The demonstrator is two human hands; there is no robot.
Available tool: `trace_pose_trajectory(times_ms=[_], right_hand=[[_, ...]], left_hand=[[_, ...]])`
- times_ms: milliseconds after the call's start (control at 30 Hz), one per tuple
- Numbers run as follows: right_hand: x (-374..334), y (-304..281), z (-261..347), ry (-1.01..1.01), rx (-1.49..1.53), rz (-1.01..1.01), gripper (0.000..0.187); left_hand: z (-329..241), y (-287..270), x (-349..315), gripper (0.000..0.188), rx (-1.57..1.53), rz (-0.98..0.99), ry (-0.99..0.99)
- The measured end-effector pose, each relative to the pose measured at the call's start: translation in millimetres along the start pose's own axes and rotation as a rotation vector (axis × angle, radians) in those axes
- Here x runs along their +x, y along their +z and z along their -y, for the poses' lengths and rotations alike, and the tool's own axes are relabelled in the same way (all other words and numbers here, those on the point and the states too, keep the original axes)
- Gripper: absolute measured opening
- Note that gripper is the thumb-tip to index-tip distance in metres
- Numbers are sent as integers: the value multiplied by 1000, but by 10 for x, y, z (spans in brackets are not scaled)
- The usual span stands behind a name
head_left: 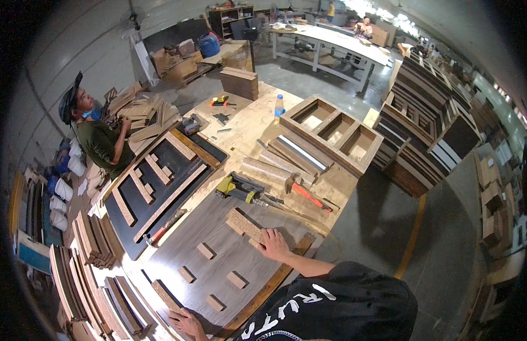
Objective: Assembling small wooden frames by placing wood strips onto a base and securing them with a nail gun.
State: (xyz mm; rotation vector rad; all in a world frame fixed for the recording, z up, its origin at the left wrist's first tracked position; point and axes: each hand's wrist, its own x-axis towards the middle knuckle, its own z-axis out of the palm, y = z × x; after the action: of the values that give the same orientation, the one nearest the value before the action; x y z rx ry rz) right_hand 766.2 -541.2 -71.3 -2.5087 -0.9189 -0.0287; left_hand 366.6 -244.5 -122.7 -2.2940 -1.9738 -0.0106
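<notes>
A grey wood-grain board [201,220] lies in front of me on the workbench. Near its right side, my right hand [274,244] grips the near end of a chipboard strip [244,224], which rests over a smaller piece. At the board's near left edge, my left hand [187,323] is closed round the end of another wood strip [166,295]. Between my hands, several small wood blocks sit apart on the board, among them one block [205,250] and another [216,302]. Just beyond the board lies a yellow-and-black nail gun [236,188].
A claw hammer with a red handle [309,196] lies right of the nail gun; a second hammer [165,227] lies left. Beyond are a black panel with strips [178,183], a wooden frame [333,123] and a bottle [279,105]. A co-worker [98,128] stands at left.
</notes>
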Motion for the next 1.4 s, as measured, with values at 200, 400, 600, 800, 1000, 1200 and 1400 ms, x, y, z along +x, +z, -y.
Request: trace_pose_trajectory(times_ms=[200, 400, 600, 800, 1000, 1200, 1400], right_hand=[[-7, 3, -17, 17, -28, 17, 60], [6, -25, 15, 25, -10, 74, 62], [0, -19, -3, 24, -18, 58, 62], [3, 24, -18, 20, -23, 53, 62], [-1, 33, -24, 2, -19, 30, 62], [1, 21, -14, -10, -25, 12, 61], [4, 24, -30, 11, -18, -1, 60]], left_hand=[[-49, -87, -4, 73, -50, 62, -22], [25, 15, -4, 72, -59, 43, -8], [-105, -136, -59, 65, 22, -23, -10], [-95, -102, -49, 66, 39, -34, -13], [-23, -40, -15, 69, -49, 55, -22], [3, 31, -8, 69, -41, 17, -14], [-52, -9, 0, 69, -31, -11, 5]])
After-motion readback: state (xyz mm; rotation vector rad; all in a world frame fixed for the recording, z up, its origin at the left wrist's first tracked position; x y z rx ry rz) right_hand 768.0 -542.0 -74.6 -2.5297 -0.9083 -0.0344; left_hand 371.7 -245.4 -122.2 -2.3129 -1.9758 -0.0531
